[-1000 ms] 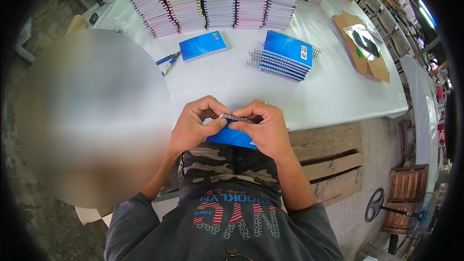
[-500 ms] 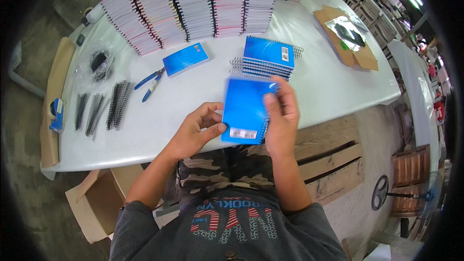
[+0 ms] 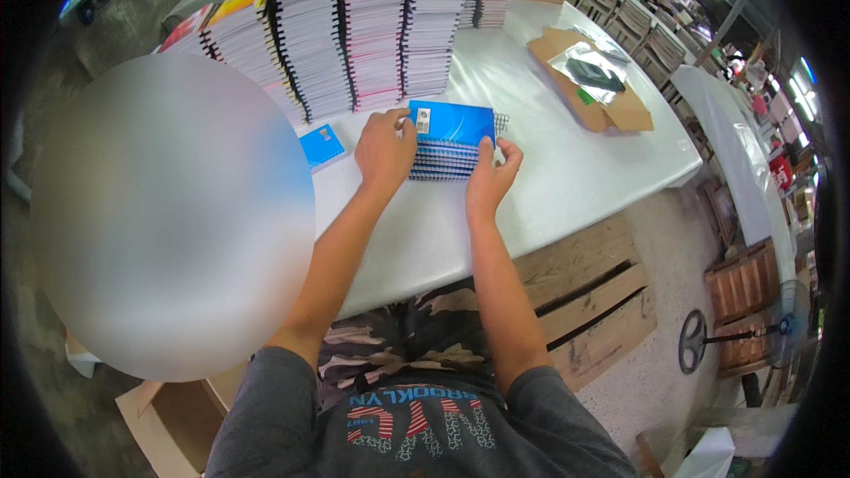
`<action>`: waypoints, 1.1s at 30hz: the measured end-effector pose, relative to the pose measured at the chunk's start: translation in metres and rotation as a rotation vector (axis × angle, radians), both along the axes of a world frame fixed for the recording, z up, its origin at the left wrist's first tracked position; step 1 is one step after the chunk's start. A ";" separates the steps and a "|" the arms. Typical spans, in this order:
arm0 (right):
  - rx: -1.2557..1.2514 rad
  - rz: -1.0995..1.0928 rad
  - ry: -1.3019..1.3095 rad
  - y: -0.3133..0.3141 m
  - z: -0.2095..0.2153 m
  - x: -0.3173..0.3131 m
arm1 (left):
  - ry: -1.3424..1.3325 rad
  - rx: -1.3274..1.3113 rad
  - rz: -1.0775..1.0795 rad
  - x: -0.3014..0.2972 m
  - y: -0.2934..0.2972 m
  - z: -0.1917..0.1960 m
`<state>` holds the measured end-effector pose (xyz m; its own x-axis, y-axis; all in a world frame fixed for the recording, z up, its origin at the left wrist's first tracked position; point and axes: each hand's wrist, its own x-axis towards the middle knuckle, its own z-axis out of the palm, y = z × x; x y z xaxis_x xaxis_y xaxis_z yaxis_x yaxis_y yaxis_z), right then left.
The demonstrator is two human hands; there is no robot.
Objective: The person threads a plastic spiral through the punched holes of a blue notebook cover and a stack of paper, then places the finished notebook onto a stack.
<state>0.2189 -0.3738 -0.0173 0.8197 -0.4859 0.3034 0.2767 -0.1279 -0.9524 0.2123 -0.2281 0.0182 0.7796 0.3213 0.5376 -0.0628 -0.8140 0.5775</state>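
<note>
One white table [image 3: 567, 164], left hand [image 3: 384, 149], right hand [image 3: 489, 179], touching one notebook stack [image 3: 450, 131]

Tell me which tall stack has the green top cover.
The stack of bound books directly between the yellow-topped stack and the red-topped stack; among those three, only its top cover is green.

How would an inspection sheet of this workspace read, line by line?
Surface: glossy white table, its left part blurred out.
Job's things: stack of blue rectangular wire-bound notebooks; flat blue rectangular booklet, partly hidden.
Clutter: stacks of black-bound, white-paged books; opened brown cardboard under clear plastic packaging.
Hands: left hand at the notebook stack's left edge, right hand at its right edge.
Cables: nothing seen.
Surroundings: brown wooden planks at right; open brown cardboard box, lower left.
</note>
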 end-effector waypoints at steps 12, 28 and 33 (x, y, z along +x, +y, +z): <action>-0.035 0.098 -0.216 -0.005 0.003 -0.006 | -0.351 -0.601 -0.110 -0.012 -0.022 -0.019; -0.049 0.091 -0.241 -0.012 0.004 -0.017 | -0.174 -0.139 0.036 -0.028 0.055 -0.019; -0.304 -0.128 -0.426 -0.004 0.004 -0.031 | -0.030 0.629 0.208 -0.065 0.119 -0.058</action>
